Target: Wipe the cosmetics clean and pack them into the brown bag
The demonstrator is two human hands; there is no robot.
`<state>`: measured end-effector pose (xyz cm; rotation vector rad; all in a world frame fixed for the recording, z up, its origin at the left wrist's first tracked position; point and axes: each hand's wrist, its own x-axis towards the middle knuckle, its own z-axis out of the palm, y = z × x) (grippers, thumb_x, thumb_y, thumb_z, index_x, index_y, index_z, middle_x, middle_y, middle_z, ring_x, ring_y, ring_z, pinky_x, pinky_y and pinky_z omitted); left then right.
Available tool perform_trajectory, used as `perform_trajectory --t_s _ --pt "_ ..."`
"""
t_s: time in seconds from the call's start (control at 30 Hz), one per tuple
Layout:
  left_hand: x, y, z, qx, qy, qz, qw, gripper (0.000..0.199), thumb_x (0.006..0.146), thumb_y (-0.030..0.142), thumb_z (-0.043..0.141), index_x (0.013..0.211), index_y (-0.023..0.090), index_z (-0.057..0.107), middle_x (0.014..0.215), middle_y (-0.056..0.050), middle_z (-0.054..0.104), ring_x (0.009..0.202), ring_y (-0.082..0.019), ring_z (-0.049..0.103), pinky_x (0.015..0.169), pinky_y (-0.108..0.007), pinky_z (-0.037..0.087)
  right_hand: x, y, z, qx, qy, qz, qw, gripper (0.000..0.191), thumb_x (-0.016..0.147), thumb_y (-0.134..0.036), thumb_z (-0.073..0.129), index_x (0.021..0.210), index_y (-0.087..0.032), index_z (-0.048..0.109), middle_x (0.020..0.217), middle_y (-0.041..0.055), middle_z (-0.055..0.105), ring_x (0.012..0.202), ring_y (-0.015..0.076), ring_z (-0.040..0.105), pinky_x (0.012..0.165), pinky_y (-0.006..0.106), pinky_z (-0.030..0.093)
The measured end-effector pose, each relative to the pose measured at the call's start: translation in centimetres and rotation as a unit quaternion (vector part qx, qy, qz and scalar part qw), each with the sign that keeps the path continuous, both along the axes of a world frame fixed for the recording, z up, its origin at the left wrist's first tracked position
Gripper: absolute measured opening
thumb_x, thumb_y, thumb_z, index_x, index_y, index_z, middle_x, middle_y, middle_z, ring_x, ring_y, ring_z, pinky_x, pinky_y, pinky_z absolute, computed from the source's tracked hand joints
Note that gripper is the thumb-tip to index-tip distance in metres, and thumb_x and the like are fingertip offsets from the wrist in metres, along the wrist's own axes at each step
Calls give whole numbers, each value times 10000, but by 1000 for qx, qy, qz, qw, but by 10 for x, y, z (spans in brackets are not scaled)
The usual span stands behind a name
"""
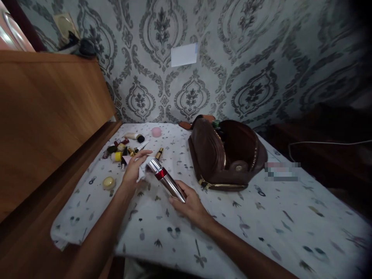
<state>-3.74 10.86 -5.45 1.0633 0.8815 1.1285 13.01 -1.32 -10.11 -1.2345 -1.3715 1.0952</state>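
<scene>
Head view is showing a patterned wall (186, 93), standing behind a white printed sheet (174, 248) on which several things are lying. On the right part of this sheet, a brown bag (203, 155) is standing with its zipped mouth gaping. To the left of the bag, the right hand (192, 201) is gripping a silver bottle (167, 181) by its lower, tapering end, so the bottle is leaning in the air above the sheet. The left hand (133, 170) is holding, with fingers loosely bent, a white tissue (141, 173) just beside the bottle's upper end; whether they are touching, I cannot tell. From this, the step in hand is looking like wiping. The next move is probably calling for a steady right grip, and for the tissue lying evenly against the metal. Smaller things are resting farther left and behind: a makeup brush (134, 136), a yellow jar (108, 182), a pink round item (156, 132) and a gold tube (159, 153).
</scene>
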Motion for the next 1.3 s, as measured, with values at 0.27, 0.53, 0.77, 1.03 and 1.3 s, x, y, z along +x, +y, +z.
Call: perform_trajectory --t_s 0.27,0.53,0.77,1.03,1.3 --pt "-16 -6 6 61 -3 -185 981 424 654 385 820 1029 198 755 779 -20 641 637 -138 560 577 -237 439 4 -1 0 -35 69 45 996 395 769 -378 645 1120 -206 590 748 -21 512 582 112 443 497 217 381" --pt "-21 11 -10 160 103 -142 971 374 686 534 781 743 184 662 696 -5 590 645 -153 520 609 -245 424 3 -1 -5 23 -94 -15 995 388 741 -305 615 1113 -196 607 766 -2 592 661 156 512 612 263 410" --pt "-25 9 -6 173 121 -186 960 469 771 539 710 1123 229 698 962 -45 682 876 -232 611 770 -291 455 6 3 -2 37 -89 -32 995 358 756 -306 596 1095 -192 604 735 -18 563 633 140 500 588 239 420" --pt "-21 13 -11 193 126 -162 959 362 770 531 719 845 182 654 767 5 591 754 -178 538 769 -279 410 5 1 -5 38 -122 -21 992 366 756 -293 593 1104 -178 601 732 -22 566 637 139 508 596 245 418" --pt "-27 12 -6 201 137 -211 947 492 803 508 687 1206 228 646 1064 -45 676 1005 -252 588 898 -310 398 5 3 -2 27 -89 -29 995 350 754 -310 579 1078 -181 607 729 -20 556 620 132 510 565 234 430"
